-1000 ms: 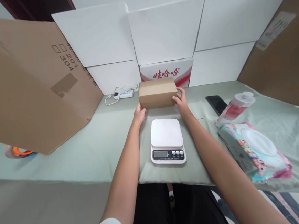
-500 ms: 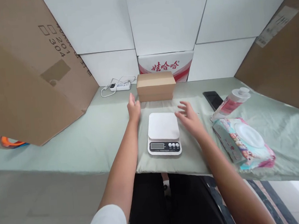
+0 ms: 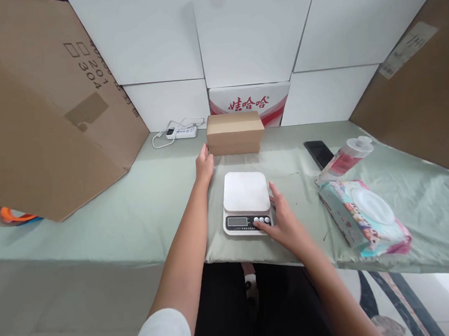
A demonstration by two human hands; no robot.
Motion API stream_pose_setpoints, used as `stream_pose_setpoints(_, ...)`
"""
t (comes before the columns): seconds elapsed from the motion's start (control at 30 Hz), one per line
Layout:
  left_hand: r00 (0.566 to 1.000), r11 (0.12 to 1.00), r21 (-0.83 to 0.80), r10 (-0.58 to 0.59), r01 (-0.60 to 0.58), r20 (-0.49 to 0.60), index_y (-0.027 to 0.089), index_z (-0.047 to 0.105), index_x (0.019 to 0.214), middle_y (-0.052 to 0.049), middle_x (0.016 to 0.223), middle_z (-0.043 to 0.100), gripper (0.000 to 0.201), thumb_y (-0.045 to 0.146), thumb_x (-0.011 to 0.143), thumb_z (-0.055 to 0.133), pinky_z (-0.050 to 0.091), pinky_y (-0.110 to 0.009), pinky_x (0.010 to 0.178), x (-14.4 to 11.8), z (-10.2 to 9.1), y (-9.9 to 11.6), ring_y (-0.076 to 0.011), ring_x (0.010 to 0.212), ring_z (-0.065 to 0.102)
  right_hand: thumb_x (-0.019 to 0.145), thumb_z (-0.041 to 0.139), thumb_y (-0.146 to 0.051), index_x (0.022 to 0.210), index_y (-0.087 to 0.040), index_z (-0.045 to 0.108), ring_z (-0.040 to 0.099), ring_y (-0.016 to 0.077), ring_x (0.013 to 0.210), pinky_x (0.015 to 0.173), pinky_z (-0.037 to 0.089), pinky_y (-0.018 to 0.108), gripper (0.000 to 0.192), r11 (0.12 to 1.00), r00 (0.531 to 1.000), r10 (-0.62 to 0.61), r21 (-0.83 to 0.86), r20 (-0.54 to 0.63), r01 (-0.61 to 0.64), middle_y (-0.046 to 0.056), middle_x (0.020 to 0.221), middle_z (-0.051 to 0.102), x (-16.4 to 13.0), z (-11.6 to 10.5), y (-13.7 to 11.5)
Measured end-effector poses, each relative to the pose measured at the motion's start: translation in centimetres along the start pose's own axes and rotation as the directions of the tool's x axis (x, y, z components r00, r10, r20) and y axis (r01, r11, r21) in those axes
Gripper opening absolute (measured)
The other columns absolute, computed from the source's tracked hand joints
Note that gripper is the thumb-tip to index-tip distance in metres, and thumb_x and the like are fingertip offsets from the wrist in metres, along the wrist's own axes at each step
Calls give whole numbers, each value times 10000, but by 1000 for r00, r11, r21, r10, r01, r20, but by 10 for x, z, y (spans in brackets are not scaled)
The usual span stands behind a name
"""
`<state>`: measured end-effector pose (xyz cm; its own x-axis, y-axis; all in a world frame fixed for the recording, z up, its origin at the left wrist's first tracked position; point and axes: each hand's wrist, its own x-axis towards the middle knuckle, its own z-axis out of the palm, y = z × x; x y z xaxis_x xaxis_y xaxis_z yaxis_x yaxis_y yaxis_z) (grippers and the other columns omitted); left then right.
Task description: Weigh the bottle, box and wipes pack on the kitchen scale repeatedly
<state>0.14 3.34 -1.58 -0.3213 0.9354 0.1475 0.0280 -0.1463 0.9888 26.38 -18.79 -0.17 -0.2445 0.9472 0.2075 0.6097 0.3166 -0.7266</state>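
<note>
A white kitchen scale (image 3: 245, 192) lies flat on the cloth in front of me, its small display (image 3: 237, 222) and round buttons facing me. My right hand (image 3: 285, 222) is at the scale's right edge with fingers spread. Its thumb reaches over the button panel, and the other fingers lie along the right side. Farther back stands a closed brown cardboard box (image 3: 235, 141). Beside its front left corner is my left hand (image 3: 204, 164), open, fingers stretched forward; whether they touch the box I cannot tell.
A power strip with a white cable (image 3: 183, 132) lies at the back left. On the right are a phone (image 3: 319, 154), a leaning bottle (image 3: 344, 159) and a pack of wipes (image 3: 364, 216). Large cardboard panels (image 3: 49, 114) flank the table; tape rolls (image 3: 10, 216) sit far left.
My right hand has come down and toward me, from beside the weighing plate to the button panel. The left hand has moved slightly closer to the box's corner. The view has shifted slightly.
</note>
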Motion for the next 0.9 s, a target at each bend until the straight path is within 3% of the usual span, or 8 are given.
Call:
stream_pose_setpoints(0.17,1000,999,25,-20,21,-4,155,398,1670,-74,1710,440,787,34,898,484,356,-285,1310,0,-1,3,-189,1596,412,911,758,-366,1712,-401,-56,380,387,1600,1248,413,643,1142,1000,1000,-14,-20,21,14,157,1721,322,-11,-2,-2)
stream_pose_setpoints(0.33,1000,999,32,-11,11,3,69,362,1670,-123,1726,407,757,52,920,465,359,-253,1298,1,-1,1,-181,1598,410,847,822,-350,1715,-401,-19,359,395,1614,1264,402,632,1210,992,999,-28,-119,20,30,149,1741,311,-19,3,-4)
stream_pose_setpoints(0.47,1000,999,34,1,-1,14,135,384,1673,-73,1722,422,773,50,909,465,363,-279,1308,3,-1,-1,-182,1598,411,878,792,-379,1721,-372,14,410,401,1584,1239,431,633,1147,987,1000,-27,-156,-14,24,167,1716,362,-16,8,-6)
stream_pose_setpoints(0.6,1000,999,41,12,-13,28,122,393,1667,-79,1716,431,767,56,907,471,360,-290,1314,5,-2,-2,-184,1594,423,887,777,-389,1722,-354,32,427,406,1571,1222,444,643,1119,988,1000,-15,-156,-18,12,178,1697,389,-15,9,-11)
stream_pose_setpoints(0.77,998,999,29,35,-37,56,177,421,1658,-39,1701,464,772,59,897,478,370,-318,1317,5,-1,-2,-188,1592,431,935,705,-556,1728,-291,75,382,392,1601,1262,394,639,1047,997,1000,-1,-74,-17,0,198,1723,348,8,-11,-15)
stream_pose_setpoints(0.83,997,998,24,50,-51,56,144,432,1647,-61,1696,472,762,53,891,473,363,-319,1319,5,0,-3,-196,1592,434,955,658,-594,1710,-261,174,461,382,1552,1233,429,627,957,999,998,35,-23,-57,-36,210,1713,377,27,-25,-12)
stream_pose_setpoints(0.9,996,998,20,66,-67,57,136,446,1637,-68,1693,479,756,51,886,475,351,-325,1325,6,0,-5,-204,1595,430,947,653,-596,1555,-234,468,576,372,1446,1139,514,597,732,999,987,51,-4,-149,-52,211,1637,494,45,-41,-8)
